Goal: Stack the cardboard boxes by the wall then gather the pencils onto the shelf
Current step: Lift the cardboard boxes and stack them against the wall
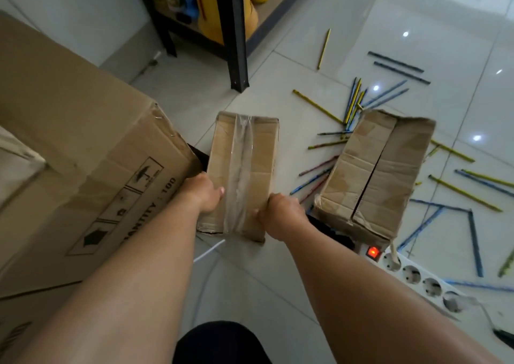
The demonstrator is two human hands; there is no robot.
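The glossy white tiled floor [459, 16] fills most of the room in front of me. At the left, close to the pale wall [83, 16], stands a large brown cardboard box [83, 141] with black handling symbols printed on its side. Beyond it is a dark metal shelf unit [235, 30], its low board carrying tall yellow containers [211, 10].

In the middle, just beside the big box, the person holds a narrow brown cardboard box sealed with a strip of clear tape [244, 169]. The left hand [204, 194] grips its left side near the near end, thumb lying on top; the right hand [282, 213] has its fingers curled over the right edge at the same end. Whether the box's underside touches the floor I cannot tell.

To the right sits a worn brown cardboard box with a split along its top [381, 174], tilted, its near corner over a white power strip with a glowing red switch [411, 274]. A thin white cable [208, 251] runs across the tiles below the held box.

Yellow and blue pencils [353, 103] lie scattered on the floor around and behind the worn box, some partly hidden by it, others well apart toward the right; a single yellow one [324, 49] lies near the shelf unit.
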